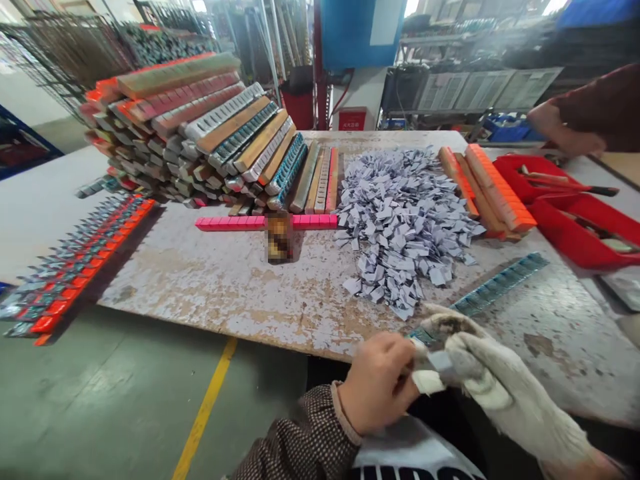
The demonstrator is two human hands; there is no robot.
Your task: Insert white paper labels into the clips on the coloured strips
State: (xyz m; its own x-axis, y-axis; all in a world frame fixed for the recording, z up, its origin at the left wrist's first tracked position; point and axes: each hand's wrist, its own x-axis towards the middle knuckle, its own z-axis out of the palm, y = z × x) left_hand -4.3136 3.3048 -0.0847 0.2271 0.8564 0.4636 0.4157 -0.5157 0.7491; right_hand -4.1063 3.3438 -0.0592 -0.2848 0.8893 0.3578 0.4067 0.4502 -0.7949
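Observation:
My bare left hand is closed in a pinch on a small white paper tag at the table's near edge. My right hand, in a dirty white glove, is closed on the near end of a long strip of small teal-grey pieces that lies diagonally on the worn white table. The two hands touch at the strip's end. A heap of small pale paper tags lies just beyond them.
A tall stack of filled wooden and pink strips fills the table's far left. A pink strip lies in front of it. Orange strips and red trays sit right. Another person's hand is far right. A red strip overhangs left.

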